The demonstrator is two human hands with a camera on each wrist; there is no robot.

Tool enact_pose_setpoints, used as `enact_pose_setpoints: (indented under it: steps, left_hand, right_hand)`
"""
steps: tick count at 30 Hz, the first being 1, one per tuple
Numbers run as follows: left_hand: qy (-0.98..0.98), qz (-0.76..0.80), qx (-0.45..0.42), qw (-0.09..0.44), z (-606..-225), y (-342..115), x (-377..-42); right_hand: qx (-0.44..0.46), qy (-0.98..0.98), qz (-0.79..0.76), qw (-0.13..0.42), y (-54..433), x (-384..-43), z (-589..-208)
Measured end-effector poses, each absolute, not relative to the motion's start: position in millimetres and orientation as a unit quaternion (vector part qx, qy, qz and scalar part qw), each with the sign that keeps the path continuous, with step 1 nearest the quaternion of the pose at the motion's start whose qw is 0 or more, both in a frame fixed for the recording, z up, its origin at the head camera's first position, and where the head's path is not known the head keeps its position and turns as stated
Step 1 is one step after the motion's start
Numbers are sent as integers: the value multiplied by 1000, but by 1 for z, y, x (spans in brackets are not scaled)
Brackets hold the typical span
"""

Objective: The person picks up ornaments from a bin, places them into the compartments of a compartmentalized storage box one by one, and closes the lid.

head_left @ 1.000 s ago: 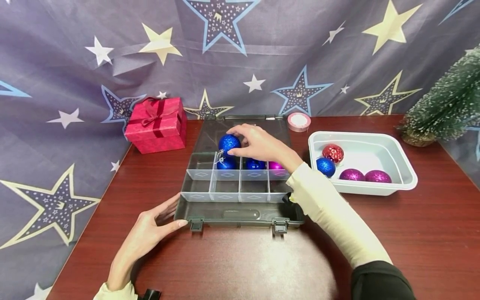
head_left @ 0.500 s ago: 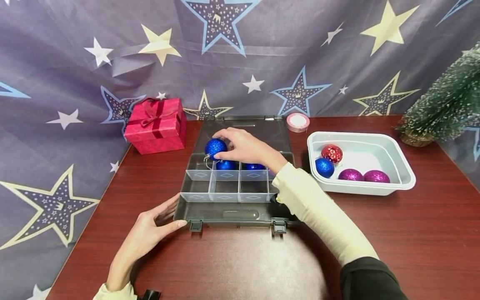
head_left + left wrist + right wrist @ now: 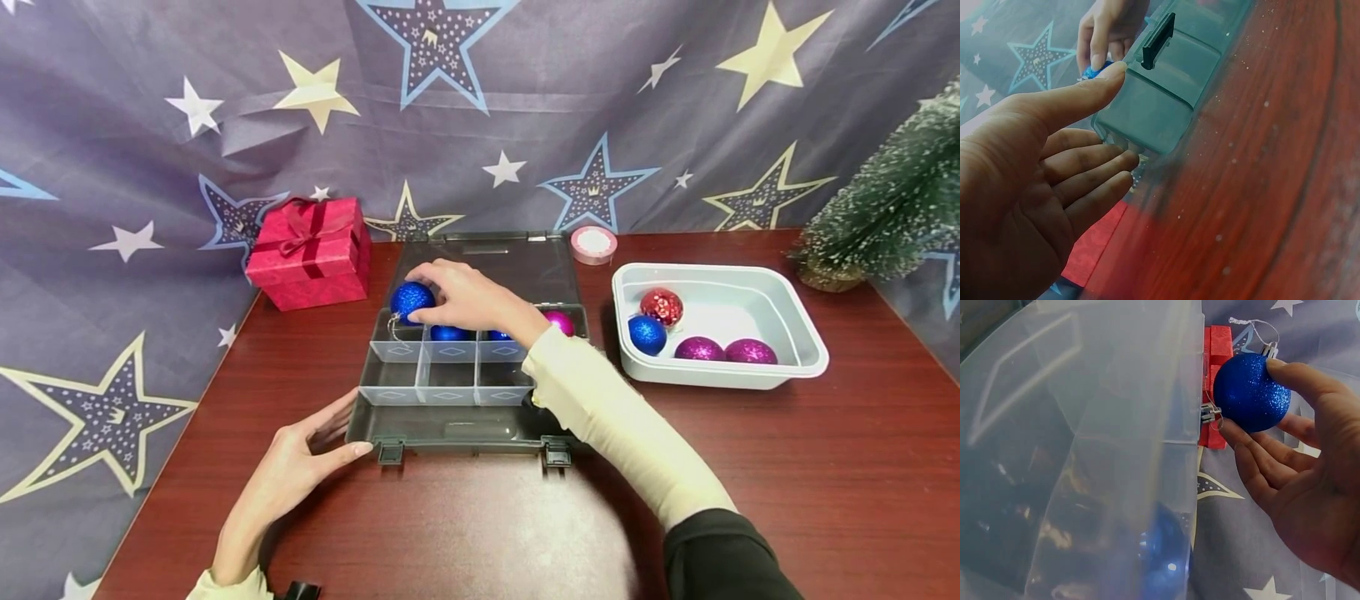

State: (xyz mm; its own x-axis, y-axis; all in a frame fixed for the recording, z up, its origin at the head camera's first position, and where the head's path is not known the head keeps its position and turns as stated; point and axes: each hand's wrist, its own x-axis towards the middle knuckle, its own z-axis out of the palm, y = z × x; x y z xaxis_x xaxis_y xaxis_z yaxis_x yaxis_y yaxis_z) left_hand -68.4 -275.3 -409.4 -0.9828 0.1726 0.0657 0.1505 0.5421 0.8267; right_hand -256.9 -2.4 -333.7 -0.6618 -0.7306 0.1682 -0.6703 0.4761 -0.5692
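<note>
My right hand [image 3: 468,298] pinches a glittery blue Christmas ball [image 3: 411,302] between thumb and fingers. The bauble is over the back left compartment of a dark clear divider box [image 3: 435,427], its silver cap and string hanging toward me. In the right wrist view the glitter ball [image 3: 1250,394] sits at my fingertips beside the divider wall. Blue balls [image 3: 450,332] fill the second and third back compartments, partly hidden, and a magenta ball [image 3: 559,322] the fourth. My left hand [image 3: 288,467] rests at the box's front left corner, thumb on the front edge, fingers nearly straight along the side.
A white tub [image 3: 802,358] at right holds a red, a blue and two purple balls. A red gift box [image 3: 311,254] stands back left. Behind are a ribbon roll [image 3: 594,245], the raised box lid [image 3: 487,267] and a small frosted tree [image 3: 892,200].
My right hand has carried the blue glitter ball left and slightly lower, from above the second back compartment to the back left one. My left hand has stayed at the corner.
</note>
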Motion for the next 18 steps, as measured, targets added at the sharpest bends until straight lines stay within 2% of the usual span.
enact_pose_setpoints:
  steps: [10, 18]
  left_hand:
    - [876, 473, 98, 9, -411, -275, -69]
    - [877, 470, 94, 11, -411, -275, -68]
  right_hand:
    - [-374, 882, -285, 45, -15, -256, -338]
    - [-354, 889, -284, 65, -17, -253, -335]
